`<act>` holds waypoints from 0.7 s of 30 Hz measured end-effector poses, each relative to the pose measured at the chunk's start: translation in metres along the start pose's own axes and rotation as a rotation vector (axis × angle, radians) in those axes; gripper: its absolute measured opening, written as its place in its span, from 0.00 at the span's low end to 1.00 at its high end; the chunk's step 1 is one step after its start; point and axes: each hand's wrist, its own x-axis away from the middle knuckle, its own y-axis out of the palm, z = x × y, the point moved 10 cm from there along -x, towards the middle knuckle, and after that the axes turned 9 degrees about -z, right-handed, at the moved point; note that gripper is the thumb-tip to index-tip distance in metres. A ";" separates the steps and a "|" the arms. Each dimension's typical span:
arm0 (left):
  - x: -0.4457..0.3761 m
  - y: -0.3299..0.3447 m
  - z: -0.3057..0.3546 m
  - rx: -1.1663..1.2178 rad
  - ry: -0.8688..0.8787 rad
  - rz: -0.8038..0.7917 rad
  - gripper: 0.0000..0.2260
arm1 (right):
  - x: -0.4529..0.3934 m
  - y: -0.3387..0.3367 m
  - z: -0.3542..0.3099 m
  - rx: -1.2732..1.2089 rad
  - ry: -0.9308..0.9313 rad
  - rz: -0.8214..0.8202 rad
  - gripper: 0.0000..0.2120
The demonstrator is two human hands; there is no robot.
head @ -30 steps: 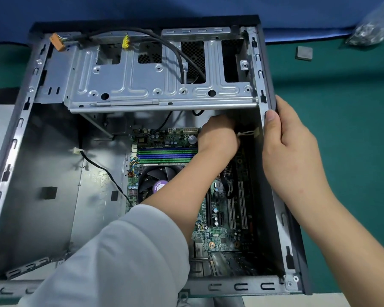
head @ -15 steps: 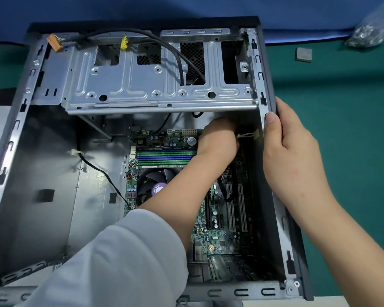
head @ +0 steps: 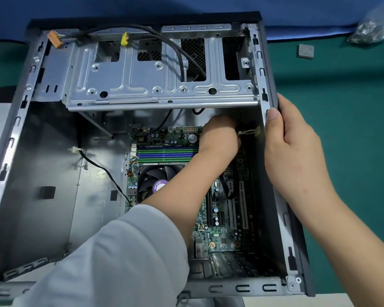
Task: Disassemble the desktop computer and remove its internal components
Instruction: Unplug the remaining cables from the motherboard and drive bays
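Reaching deep into the opened computer case (head: pixel 262 69), the left hand (head: pixel 217 140) has its fingers curled down near the top right corner of the motherboard (head: pixel 222 238), beside a pale cable tie (head: pixel 249 132) fixed to the case wall; exactly what that grip pinches I cannot tell, since the fingertips are hidden beneath the knuckles. The right hand (head: pixel 290 138) wraps the case's right wall, thumb on the inner flange and fingers outside, steadying the shell on the green tabletop (head: pixel 341 129).

Judging progress: the side panel is already off, the drive cage (head: pixel 142 80) looks empty, and the large bay at left holds no power supply (only a loose black cable (head: pixel 102 169) trails there). Two connectors, an orange plug (head: pixel 55 39) and a yellow plug (head: pixel 125 38), lie free across the cage top. Still left, it seems: the motherboard with its cooler fan (head: pixel 155 180) seated, plus the cable work under the left hand. The memory slots (head: pixel 166 154) appear bare, though that is hard to confirm.
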 end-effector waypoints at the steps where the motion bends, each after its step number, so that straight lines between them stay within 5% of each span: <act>1: 0.002 0.000 0.002 -0.020 0.017 0.009 0.12 | 0.001 0.000 0.000 -0.005 -0.001 0.000 0.16; 11: -0.004 0.000 -0.006 0.025 -0.082 0.014 0.12 | -0.001 -0.001 0.002 -0.014 0.007 0.001 0.17; 17: 0.003 -0.002 0.008 -0.102 0.051 0.078 0.07 | -0.001 -0.001 0.001 -0.017 0.002 -0.002 0.16; 21: 0.001 -0.004 -0.003 -0.099 -0.079 0.103 0.11 | -0.001 -0.001 0.001 -0.013 0.004 -0.006 0.16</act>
